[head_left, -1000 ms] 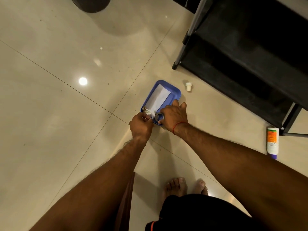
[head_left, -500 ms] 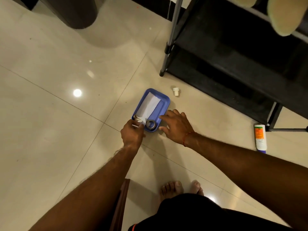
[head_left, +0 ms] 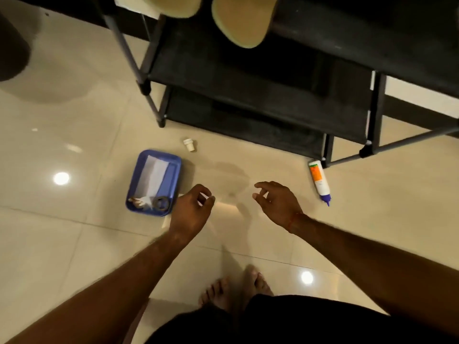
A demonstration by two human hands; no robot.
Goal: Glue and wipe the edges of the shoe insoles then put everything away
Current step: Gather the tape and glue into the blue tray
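Note:
A blue tray [head_left: 173,167] lies on the tiled floor with a white paper sheet [head_left: 154,177], a crumpled tissue [head_left: 141,202] and a dark tape ring [head_left: 161,202] inside. My left hand [head_left: 191,212] hovers just right of the tray, fingers loosely curled, holding nothing. My right hand [head_left: 275,202] hangs further right, relaxed and empty. The glue bottle [head_left: 319,181] lies on the floor by the rack leg. Its white cap [head_left: 189,144] sits apart, behind the tray. Two pale insoles [head_left: 241,21] rest on the rack's top shelf.
A black shoe rack [head_left: 260,83] with metal legs fills the upper right. A dark round object [head_left: 12,45] stands at the far left. My bare feet [head_left: 233,289] are on the tiles below the hands.
Both hands have left the tray and lifted back toward me; the tissue and tape ring stay in the tray. The view has tilted up, showing the rack and insoles.

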